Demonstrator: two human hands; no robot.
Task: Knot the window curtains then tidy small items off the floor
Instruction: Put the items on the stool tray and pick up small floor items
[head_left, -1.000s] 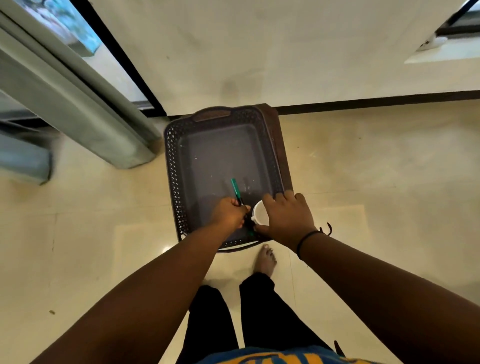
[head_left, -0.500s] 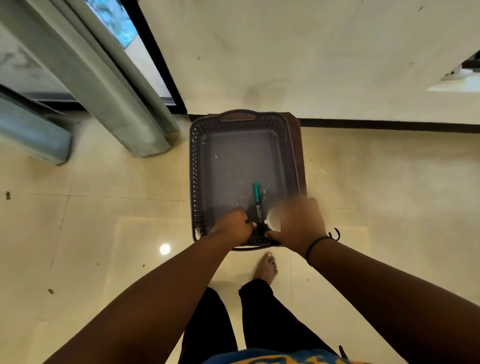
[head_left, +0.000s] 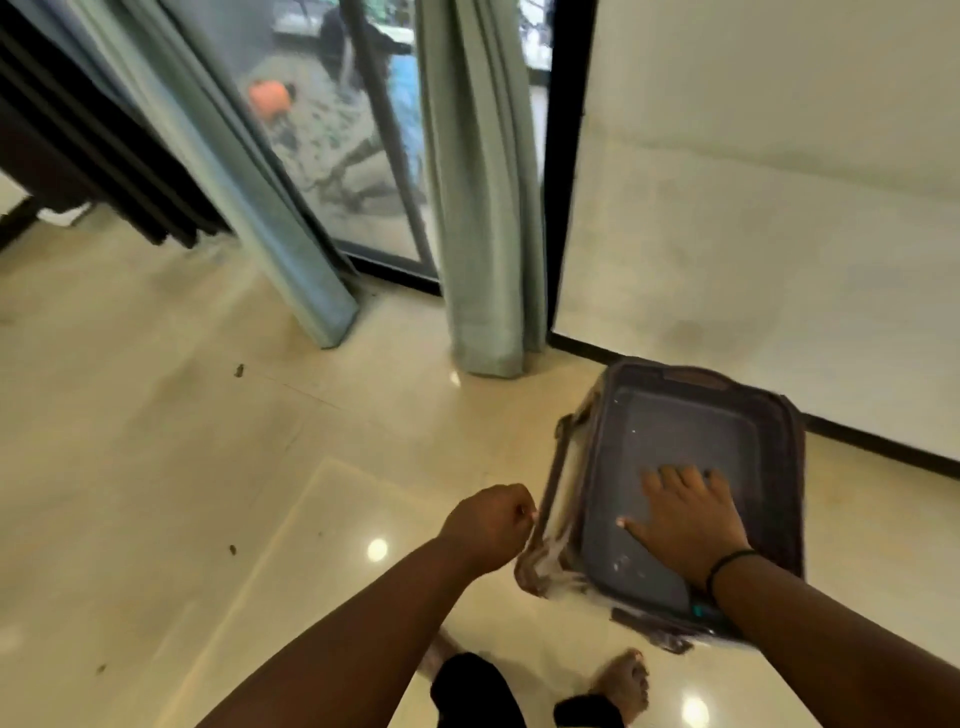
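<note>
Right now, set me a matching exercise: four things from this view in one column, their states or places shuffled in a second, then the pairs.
Things:
1. dark perforated plastic basket
2. left hand
3. right hand
4. pale green curtain panel

States or places:
A. fingers spread flat inside the basket
B. hanging straight to the floor, unknotted
C. curled in a fist beside the basket's rim
D. on the tiled floor by the wall

Pairs: 1-D, 2-C, 3-A, 4-B
</note>
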